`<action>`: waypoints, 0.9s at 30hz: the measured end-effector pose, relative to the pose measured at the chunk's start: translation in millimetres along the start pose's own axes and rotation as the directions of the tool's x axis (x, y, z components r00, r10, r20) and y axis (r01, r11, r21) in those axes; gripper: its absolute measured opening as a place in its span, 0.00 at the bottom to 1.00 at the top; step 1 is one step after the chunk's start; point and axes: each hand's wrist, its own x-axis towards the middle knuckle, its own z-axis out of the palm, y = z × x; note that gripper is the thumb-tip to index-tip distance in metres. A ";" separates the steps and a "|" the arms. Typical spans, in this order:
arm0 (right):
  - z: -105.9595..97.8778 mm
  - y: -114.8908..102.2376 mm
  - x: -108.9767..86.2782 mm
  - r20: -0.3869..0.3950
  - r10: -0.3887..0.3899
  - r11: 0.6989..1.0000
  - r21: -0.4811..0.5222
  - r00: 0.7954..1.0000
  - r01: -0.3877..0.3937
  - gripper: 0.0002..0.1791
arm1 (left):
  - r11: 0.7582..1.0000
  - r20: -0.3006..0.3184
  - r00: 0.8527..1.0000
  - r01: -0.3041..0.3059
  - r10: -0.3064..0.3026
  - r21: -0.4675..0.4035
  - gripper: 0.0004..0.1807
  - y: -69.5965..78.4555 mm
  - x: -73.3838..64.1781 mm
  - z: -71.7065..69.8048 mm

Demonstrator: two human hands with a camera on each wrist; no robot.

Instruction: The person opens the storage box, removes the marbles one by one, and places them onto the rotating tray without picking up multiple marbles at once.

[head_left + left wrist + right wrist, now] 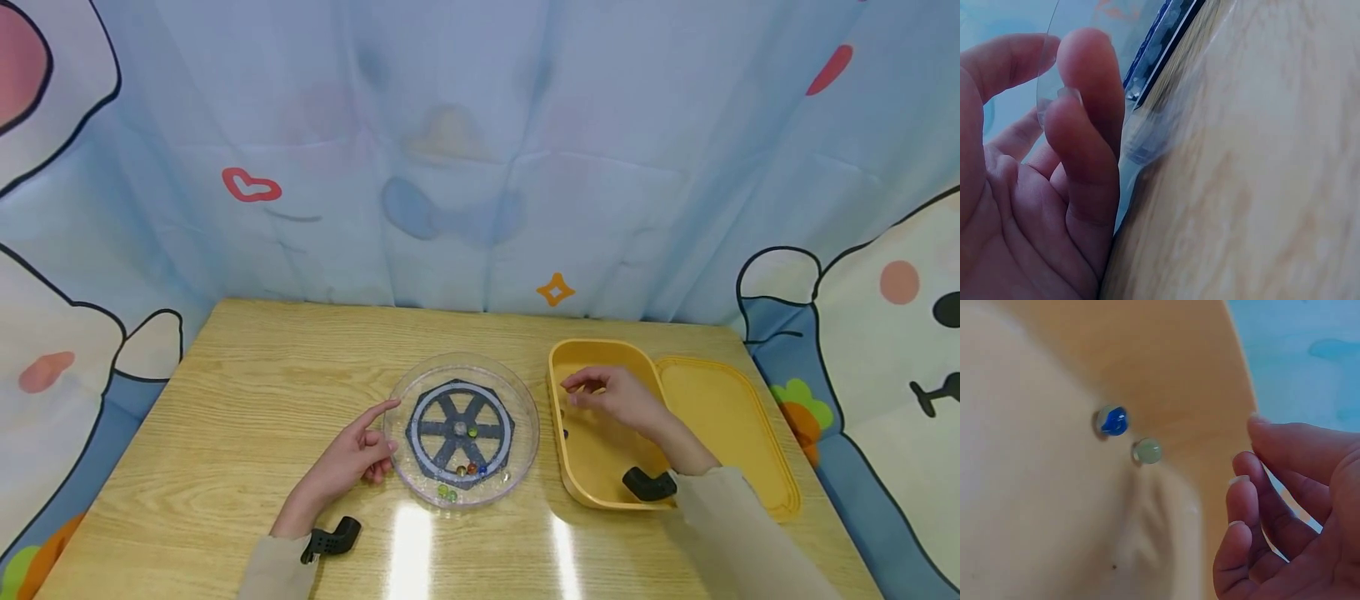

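Observation:
A clear round bowl (480, 364) sits on the table, a dark six-spoked wheel shape (431, 429) showing within its outline. Several marbles lie in it, among them a red-brown marble (472, 469) and a blue marble (483, 471). My left hand (347, 457) touches the bowl's left side, one straight finger reaching over the rim and other fingers loosely bent outside. Over the yellow box (600, 475) hovers my right hand (618, 400), fingers loosely bent and nothing visible between them. Below it, a blue-and-white marble (1112, 420) and a pale green marble (1147, 451) lie near the box wall.
The yellow lid (727, 425) lies flat to the right of the box. Behind the wooden table (247, 400) hangs a light blue printed curtain (480, 167). Black wrist cameras sit on both forearms, the right one close over the box's front rim.

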 end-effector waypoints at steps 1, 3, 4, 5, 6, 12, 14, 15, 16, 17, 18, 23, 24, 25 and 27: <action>0.7 1.9 0.5 0.009 0.007 1.000 0.001 1.000 -0.007 0.13 | 1.000 0.001 1.000 0.000 0.000 -0.001 0.36 0.3 -0.1 0.2; 2.5 6.5 2.1 0.026 0.012 1.000 0.000 1.000 -0.012 0.13 | 1.000 0.003 1.000 0.002 -0.002 -0.009 0.36 0.8 -0.4 0.8; 3.7 8.5 3.0 0.036 0.012 1.000 -0.003 0.999 -0.012 0.13 | 1.000 0.005 1.000 0.003 -0.003 -0.011 0.36 0.7 -0.4 0.9; 4.9 11.1 4.2 0.045 0.008 1.000 -0.010 0.999 -0.008 0.12 | 1.000 0.006 1.000 0.003 -0.003 -0.012 0.36 0.5 -0.5 0.8; 6.4 13.5 5.2 0.054 0.005 1.000 -0.016 0.999 -0.004 0.12 | 1.000 0.005 1.000 0.004 -0.004 -0.014 0.36 0.3 -0.7 0.8; 13.3 18.8 9.1 0.089 0.005 0.993 -0.114 0.996 0.005 0.11 | 1.000 0.000 1.000 0.005 -0.005 -0.012 0.36 -0.1 -1.8 0.2; 14.9 18.5 9.4 0.090 0.003 0.986 -0.165 0.996 0.012 0.11 | 1.000 0.000 1.000 0.003 -0.003 -0.011 0.36 0.4 -1.9 0.1; 15.5 18.3 9.5 0.095 0.000 0.983 -0.184 0.995 0.018 0.11 | 1.000 0.001 1.000 0.001 -0.001 -0.011 0.36 0.7 -2.0 0.2; 16.1 17.8 9.5 0.099 -0.005 0.979 -0.200 0.995 0.025 0.11 | 1.000 0.002 1.000 -0.001 0.001 -0.011 0.36 0.9 -2.1 0.2; 16.7 17.3 9.6 0.100 -0.007 0.976 -0.215 0.995 0.029 0.10 | 1.000 0.004 1.000 -0.002 0.002 -0.012 0.36 0.9 -2.0 0.2; 17.4 16.5 9.3 0.101 -0.007 0.974 -0.223 0.995 0.029 0.10 | 1.000 0.005 1.000 -0.003 0.003 -0.015 0.36 1.1 -2.0 0.3; 20.0 14.5 9.8 0.105 -0.008 0.966 -0.255 0.994 0.034 0.08 | 1.000 0.008 1.000 -0.011 0.011 -0.013 0.36 1.2 -1.6 0.3; 20.4 14.0 9.7 0.105 -0.011 0.964 -0.262 0.994 0.038 0.07 | 1.000 0.008 1.000 -0.013 0.013 -0.013 0.36 1.3 -1.5 0.5; 20.9 14.0 9.9 0.103 -0.011 0.961 -0.273 0.995 0.039 0.06 | 1.000 0.008 1.000 -0.015 0.015 -0.012 0.36 1.1 -1.4 0.3; 21.5 13.5 9.8 0.104 -0.018 0.958 -0.284 0.994 0.047 0.05 | 1.000 0.008 1.000 -0.014 0.014 -0.014 0.36 1.2 -1.3 0.7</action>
